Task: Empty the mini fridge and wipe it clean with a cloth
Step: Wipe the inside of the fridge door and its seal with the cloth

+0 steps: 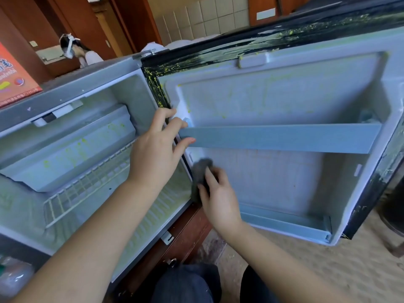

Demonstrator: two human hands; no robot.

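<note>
Holding cloth [202,169] against door [273,176]: right hand [218,202] | left hand [157,147] grips door above

A pale tiled wall [196,20] stands at the back in soft daylight. Reddish-brown wooden panels [131,22] flank it on the left and right. Below the tiles and nearer, beige carpet [306,270] covers the floor.

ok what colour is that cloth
Dark grey; head view shows the cloth in the right hand against the fridge door.
</note>
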